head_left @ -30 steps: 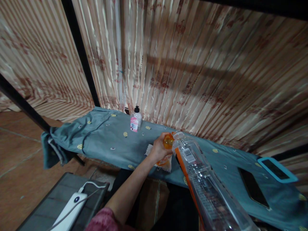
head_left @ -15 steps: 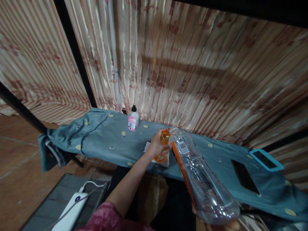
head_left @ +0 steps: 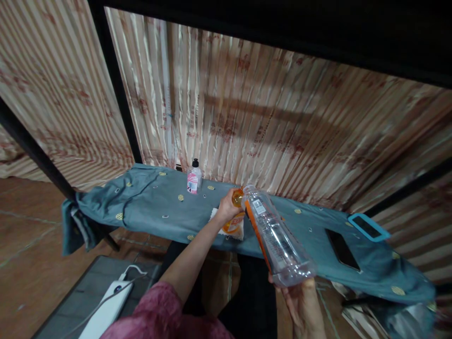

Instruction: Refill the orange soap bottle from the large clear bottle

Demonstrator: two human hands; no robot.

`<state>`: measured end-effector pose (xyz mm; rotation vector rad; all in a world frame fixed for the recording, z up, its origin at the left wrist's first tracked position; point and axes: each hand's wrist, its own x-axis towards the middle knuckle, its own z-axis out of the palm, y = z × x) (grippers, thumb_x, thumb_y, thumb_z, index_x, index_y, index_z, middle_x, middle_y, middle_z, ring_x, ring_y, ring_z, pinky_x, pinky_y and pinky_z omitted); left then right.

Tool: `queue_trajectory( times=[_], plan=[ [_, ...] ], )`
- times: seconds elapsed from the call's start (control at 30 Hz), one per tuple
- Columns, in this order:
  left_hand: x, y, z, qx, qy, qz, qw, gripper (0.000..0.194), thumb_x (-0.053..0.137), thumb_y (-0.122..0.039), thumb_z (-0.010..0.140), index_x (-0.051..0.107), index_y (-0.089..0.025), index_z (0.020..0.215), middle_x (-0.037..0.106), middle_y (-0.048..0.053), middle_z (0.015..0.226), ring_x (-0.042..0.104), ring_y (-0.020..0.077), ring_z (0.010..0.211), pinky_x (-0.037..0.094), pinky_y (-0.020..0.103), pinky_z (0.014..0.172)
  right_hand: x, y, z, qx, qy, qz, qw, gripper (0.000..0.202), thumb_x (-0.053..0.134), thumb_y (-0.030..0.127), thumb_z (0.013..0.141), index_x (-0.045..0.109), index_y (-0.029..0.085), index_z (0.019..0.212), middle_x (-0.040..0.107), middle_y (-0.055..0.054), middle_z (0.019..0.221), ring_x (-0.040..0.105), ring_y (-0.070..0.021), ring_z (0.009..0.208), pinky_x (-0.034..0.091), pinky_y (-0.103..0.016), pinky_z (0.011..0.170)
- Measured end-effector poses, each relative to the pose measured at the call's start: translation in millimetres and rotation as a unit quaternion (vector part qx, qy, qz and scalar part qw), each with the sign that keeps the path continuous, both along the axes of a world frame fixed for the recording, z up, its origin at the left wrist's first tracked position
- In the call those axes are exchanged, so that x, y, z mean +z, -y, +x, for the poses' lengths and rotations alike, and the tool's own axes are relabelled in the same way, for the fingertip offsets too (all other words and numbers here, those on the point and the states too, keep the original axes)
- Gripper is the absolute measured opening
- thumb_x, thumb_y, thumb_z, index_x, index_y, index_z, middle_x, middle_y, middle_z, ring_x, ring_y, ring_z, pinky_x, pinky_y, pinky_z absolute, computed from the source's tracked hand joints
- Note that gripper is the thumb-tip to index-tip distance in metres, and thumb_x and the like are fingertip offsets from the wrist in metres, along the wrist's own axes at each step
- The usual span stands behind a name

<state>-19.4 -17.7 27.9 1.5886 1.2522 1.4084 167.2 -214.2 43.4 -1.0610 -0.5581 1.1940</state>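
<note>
Fingers of the left hand (head_left: 226, 207) curl round an amber container (head_left: 238, 198); the right hand (head_left: 304, 303), barely visible earlier, now shows fingers bent beneath the clear bottle (head_left: 277, 240).

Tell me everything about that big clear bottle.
The big clear bottle looks like plastic, with an orange strip and a barcode. It tilts, mouth forward, across the blue-green cloth's near edge in this view. The right hand holds its base; its mouth is close to a small amber vessel in the left hand; whether they touch is unclear.
</note>
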Motion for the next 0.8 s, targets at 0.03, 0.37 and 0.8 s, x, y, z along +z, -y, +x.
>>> queue_trajectory(
  times=[0.03,0.37,0.8],
  plan=[
    [-0.2,0,0,0.0,0.0,0.001,1.0,0.061,0.086,-0.017,0.061,0.06,-0.022,0.116,0.076,0.002,0.109,0.073,0.0228,0.102,0.055,0.034,0.093,-2.1,0,1,0.004,0.001,-0.002,1.0,0.074,0.094,0.061,0.053,0.057,0.015,0.098,0.071,-0.006,0.073,0.061,-0.0115,0.051,0.044,-0.015,0.046],
    [-1.5,-4,-1,-0.002,-0.003,-0.004,1.0,0.063,0.087,-0.018,0.06,0.059,-0.022,0.116,0.077,0.002,0.104,0.073,0.0233,0.099,0.056,0.036,0.093,-13.5,-8,16,0.009,-0.05,-0.058,0.997,0.099,0.102,0.049,0.032,0.048,0.023,0.111,0.073,0.0,0.079,0.067,-0.0195,0.056,0.054,-0.026,0.046],
    [-5.2,0,-1,-0.018,0.032,0.0,0.999,0.06,0.087,-0.018,0.063,0.057,-0.021,0.115,0.076,0.002,0.106,0.073,0.0203,0.094,0.056,0.031,0.086,-23.1,1,10,-0.015,0.078,0.01,0.997,0.062,0.08,0.067,0.074,0.062,0.021,0.111,0.071,-0.002,0.082,0.066,-0.0162,0.061,0.054,-0.024,0.049]
  ],
)
